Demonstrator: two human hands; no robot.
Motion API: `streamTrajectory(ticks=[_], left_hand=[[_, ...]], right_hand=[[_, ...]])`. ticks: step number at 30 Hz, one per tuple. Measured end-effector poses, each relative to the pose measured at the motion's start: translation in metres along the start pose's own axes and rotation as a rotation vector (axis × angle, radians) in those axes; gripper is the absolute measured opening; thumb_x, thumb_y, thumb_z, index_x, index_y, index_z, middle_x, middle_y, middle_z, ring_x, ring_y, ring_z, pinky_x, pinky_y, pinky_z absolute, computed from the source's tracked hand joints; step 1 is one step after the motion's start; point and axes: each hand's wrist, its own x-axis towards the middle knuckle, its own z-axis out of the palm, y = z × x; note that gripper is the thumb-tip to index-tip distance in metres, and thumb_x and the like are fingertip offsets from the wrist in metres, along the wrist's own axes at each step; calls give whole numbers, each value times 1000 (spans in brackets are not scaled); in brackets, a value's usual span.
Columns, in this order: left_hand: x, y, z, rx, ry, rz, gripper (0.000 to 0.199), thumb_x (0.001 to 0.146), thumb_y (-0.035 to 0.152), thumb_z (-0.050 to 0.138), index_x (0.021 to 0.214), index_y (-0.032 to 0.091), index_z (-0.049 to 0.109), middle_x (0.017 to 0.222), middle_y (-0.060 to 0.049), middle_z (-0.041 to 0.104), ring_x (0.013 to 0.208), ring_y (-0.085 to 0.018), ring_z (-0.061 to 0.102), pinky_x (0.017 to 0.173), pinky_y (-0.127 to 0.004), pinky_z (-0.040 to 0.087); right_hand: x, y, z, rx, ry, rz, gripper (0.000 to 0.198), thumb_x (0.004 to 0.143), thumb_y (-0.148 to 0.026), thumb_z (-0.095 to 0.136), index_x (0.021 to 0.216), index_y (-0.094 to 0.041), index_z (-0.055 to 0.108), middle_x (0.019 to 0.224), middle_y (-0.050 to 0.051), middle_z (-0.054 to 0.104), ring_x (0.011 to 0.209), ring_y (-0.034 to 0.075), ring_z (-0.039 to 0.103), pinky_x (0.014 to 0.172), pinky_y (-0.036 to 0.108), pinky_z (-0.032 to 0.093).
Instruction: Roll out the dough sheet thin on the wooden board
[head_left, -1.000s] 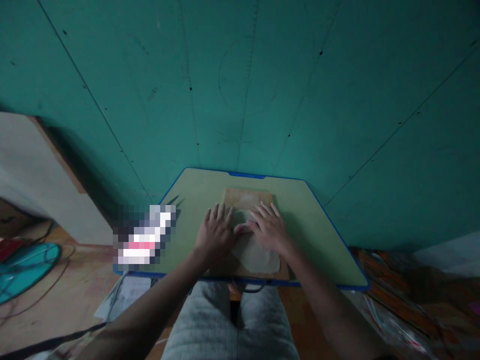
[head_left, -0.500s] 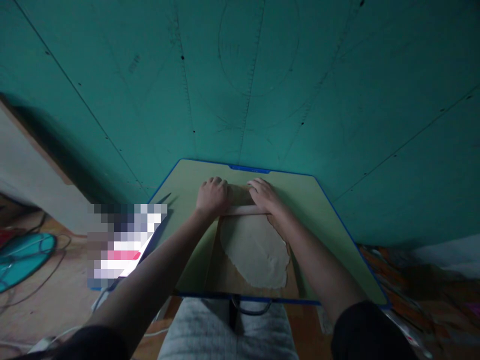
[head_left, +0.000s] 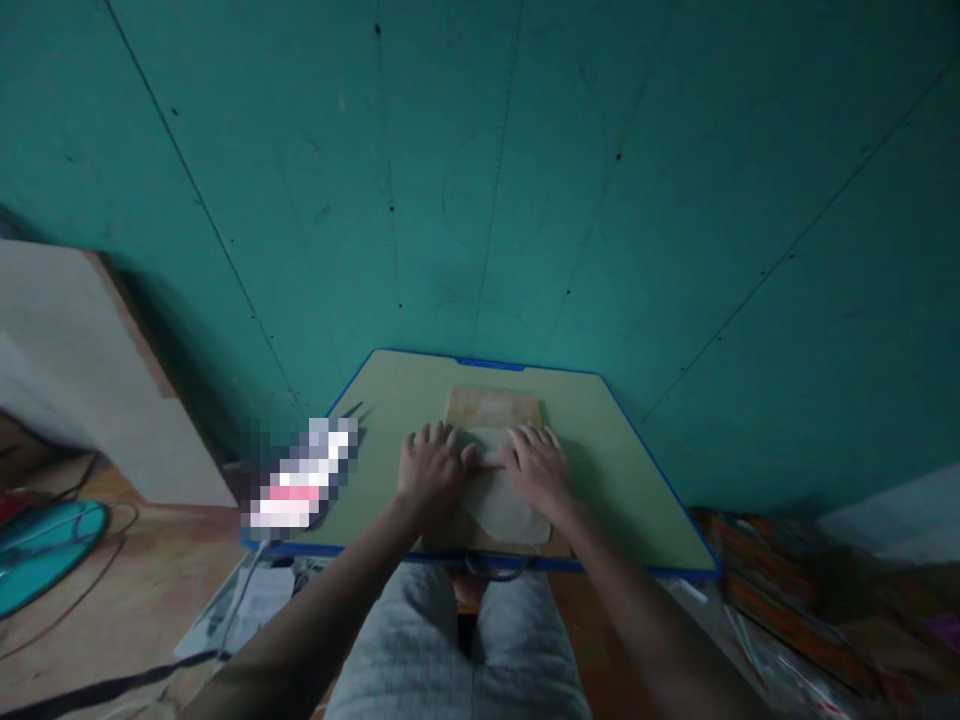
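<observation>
A thin sheet of dough (head_left: 504, 510) lies on a wooden cutting board (head_left: 495, 400), with part of it beyond the rolling pin and part on my side. Across the dough runs a pale rolling pin (head_left: 490, 459), its middle showing between my hands. My left hand (head_left: 431, 465) is over the pin's left end, thumb pointing inward. Over the right end lies my right hand (head_left: 536, 465), fingers bent forward over it. Both ends of the pin are hidden beneath my palms.
The board rests on a small blue-edged table (head_left: 630, 500) above my lap. A pixelated bright device (head_left: 300, 485) with a cable stands at its left side. Behind rises a green wall (head_left: 480, 180). A white panel (head_left: 105, 370) leans at the left; a teal round object (head_left: 52, 550) lies below.
Both hands have drawn the rolling pin towards me, from the dough's far edge to its middle. The far part of the board now shows. The camera view has shifted too.
</observation>
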Motion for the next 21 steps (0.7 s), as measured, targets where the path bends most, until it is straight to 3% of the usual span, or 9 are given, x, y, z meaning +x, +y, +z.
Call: streamTrajectory(ticks=[3,8,14,21], left_hand=[[-18,3,5,21,35,23,49,101,45,32,133,16,56,139,-17,55,127,-38,50,102,-54,38],[-21,9,12,26,89,32,53,101,45,31,139,13,52,142,-20,53,134,-39,44,110,-61,26],[13,11,10,-6,45,24,49,102,44,28,130,19,59,137,-15,58,132,-37,47,106,-55,35],[66,15,18,-58,-46,-59,51,101,41,25,134,19,58,146,-14,51,143,-34,35,114,-51,27]], right_hand=[[-32,3,0,6,23,-85,50,99,-38,38,137,-9,53,139,15,58,131,28,48,114,44,29],[-55,10,-2,6,12,-143,61,97,-39,42,144,-1,43,145,20,51,136,31,44,116,48,29],[-29,15,-7,4,-36,-97,52,99,-36,40,142,-9,49,145,16,53,138,29,42,116,48,30],[16,34,-5,9,-129,-64,52,100,-43,36,140,-14,52,147,15,50,136,27,44,114,41,31]])
